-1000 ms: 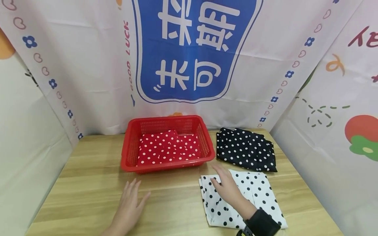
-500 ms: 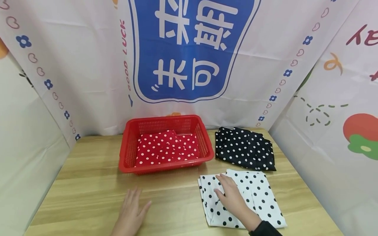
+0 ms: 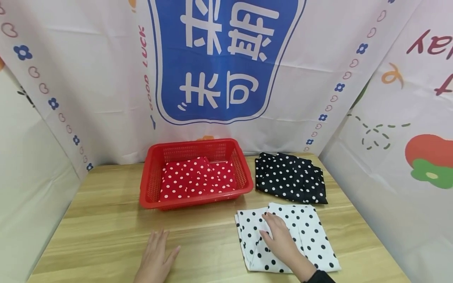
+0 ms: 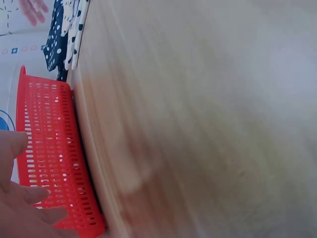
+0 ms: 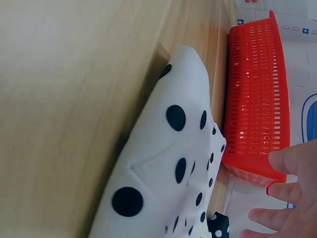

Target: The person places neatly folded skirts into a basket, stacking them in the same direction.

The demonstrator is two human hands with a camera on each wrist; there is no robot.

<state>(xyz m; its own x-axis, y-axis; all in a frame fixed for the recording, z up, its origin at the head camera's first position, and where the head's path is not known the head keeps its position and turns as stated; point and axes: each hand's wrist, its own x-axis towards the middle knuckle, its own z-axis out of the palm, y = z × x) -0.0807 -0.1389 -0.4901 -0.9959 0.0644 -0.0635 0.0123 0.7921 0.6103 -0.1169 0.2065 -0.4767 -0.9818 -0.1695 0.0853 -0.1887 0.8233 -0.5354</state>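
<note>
A folded white cloth with black dots (image 3: 311, 239) lies at the front right of the table. Over it is my right hand (image 3: 281, 240), fingers loosely extended and holding nothing; in the right wrist view a gap shows between hand and cloth. My left hand (image 3: 153, 257) hovers low over or rests on bare wood at the front left, fingers spread and holding nothing. Behind the hands stands a red plastic basket (image 3: 196, 203), with a folded red cloth with white dots (image 3: 192, 179) inside. To its right lies a folded black cloth with white dots (image 3: 290, 177).
The wood-patterned table (image 3: 102, 212) ends at the back against a white printed curtain (image 3: 116, 78) with a blue sign. Printed sheets also hang along both sides. The right side sheet (image 3: 382, 188) stands close to the table's edge.
Both hands have drawn back slightly toward the front edge, the right one farther over the white cloth. The head view has shifted a little. The cloths and basket stay in place.
</note>
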